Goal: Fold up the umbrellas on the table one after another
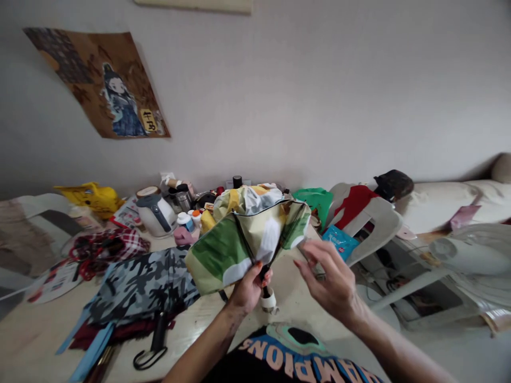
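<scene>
A folding umbrella (239,239) with a green, white and yellow canopy hangs half collapsed over the table, its ribs showing. My left hand (248,288) is closed round its black shaft just above the white handle (269,301). To the right, my right hand (331,279) pinches the edge of the canopy near a rib tip, fingers bent. A second umbrella with a grey camouflage canopy (139,287) lies flat on the table to the left, its black strap (149,356) trailing toward me.
The table (35,340) carries a white kettle (156,214), jars, bottles, a red plaid cloth (107,246) and a yellow toy (93,198). White plastic chairs (375,223) and a white fan (467,255) stand at right. A poster (104,85) hangs on the wall.
</scene>
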The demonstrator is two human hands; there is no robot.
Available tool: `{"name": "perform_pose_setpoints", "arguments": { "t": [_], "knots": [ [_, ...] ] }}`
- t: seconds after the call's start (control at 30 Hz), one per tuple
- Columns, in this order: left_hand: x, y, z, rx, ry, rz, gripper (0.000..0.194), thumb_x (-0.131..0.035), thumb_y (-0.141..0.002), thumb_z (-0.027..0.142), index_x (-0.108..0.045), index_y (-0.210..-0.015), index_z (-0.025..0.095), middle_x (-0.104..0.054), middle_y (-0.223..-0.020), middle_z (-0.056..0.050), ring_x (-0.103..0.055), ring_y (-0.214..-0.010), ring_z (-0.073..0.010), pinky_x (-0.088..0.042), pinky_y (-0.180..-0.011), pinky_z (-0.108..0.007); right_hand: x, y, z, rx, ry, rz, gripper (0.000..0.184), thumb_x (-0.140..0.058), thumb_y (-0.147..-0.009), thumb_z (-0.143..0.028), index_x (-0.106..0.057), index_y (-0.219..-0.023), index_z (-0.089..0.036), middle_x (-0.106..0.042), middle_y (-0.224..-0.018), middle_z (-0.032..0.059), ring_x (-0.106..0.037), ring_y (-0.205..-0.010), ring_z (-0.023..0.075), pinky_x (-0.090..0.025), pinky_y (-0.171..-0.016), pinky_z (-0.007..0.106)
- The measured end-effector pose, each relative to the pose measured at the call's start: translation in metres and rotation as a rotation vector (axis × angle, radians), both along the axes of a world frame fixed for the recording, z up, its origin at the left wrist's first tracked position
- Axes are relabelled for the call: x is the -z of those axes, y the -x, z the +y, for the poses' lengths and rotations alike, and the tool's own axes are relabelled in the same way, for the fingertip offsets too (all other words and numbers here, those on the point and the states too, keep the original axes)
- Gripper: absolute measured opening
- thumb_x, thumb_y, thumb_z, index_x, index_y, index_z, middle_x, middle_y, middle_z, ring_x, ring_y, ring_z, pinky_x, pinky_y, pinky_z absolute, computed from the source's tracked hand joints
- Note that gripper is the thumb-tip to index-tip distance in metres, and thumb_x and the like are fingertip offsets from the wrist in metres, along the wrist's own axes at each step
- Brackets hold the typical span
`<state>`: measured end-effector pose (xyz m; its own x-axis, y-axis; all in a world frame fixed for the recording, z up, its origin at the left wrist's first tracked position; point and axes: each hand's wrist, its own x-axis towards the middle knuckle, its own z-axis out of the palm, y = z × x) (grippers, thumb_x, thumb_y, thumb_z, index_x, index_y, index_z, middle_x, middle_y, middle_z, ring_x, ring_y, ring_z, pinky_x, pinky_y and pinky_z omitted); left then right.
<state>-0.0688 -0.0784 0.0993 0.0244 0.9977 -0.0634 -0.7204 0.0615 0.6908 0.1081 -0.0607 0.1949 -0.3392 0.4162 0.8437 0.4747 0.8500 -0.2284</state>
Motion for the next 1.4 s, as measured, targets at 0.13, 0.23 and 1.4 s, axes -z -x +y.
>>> {"name": "perform_pose_setpoints", "arguments": {
  "t": [0.13, 0.23, 1.4],
  "knots": [
    [0.006, -0.002, 0.001, 0.050, 0.026, 0.032, 0.048, -0.078, -0.066, 0.056, -0.053, -0.071, 0.015, -0.054, -0.064, -0.001, -0.040, -0.057, -0.0078, -0.028, -0.053, -0.022, -0.044, 0.009, 0.029, -0.065, 0.032, -0.117, 0.053, -0.057, -0.087, -0.014, -0.037, -0.136, -0.019, -0.054, -0.127, 0.0161, -0.056, -0.113, 0.0251, -0.050, -0.091, 0.041],
    [0.008, -0.006, 0.002, 0.046, 0.043, 0.013, 0.052, -0.079, -0.063, 0.059, -0.053, -0.076, 0.016, -0.055, -0.065, -0.001, -0.044, -0.060, -0.0094, -0.028, -0.053, -0.022, -0.056, 0.015, 0.044, -0.165, 0.188, -0.330, 0.038, -0.055, -0.087, -0.018, -0.047, -0.125, -0.017, -0.060, -0.112, 0.0132, -0.059, -0.099, 0.0225, -0.049, -0.082, 0.035],
    [0.008, -0.009, 0.017, 0.018, 0.157, 0.060, 0.043, -0.083, -0.058, 0.045, -0.061, -0.075, 0.013, -0.063, -0.068, -0.007, -0.047, -0.058, -0.0084, -0.018, -0.041, -0.017, -0.061, 0.021, 0.053, -0.117, 0.440, -0.083, 0.038, -0.061, -0.083, -0.027, -0.053, -0.119, -0.019, -0.063, -0.090, 0.0026, -0.052, -0.058, 0.0106, -0.043, -0.060, 0.026]
  ]
}}
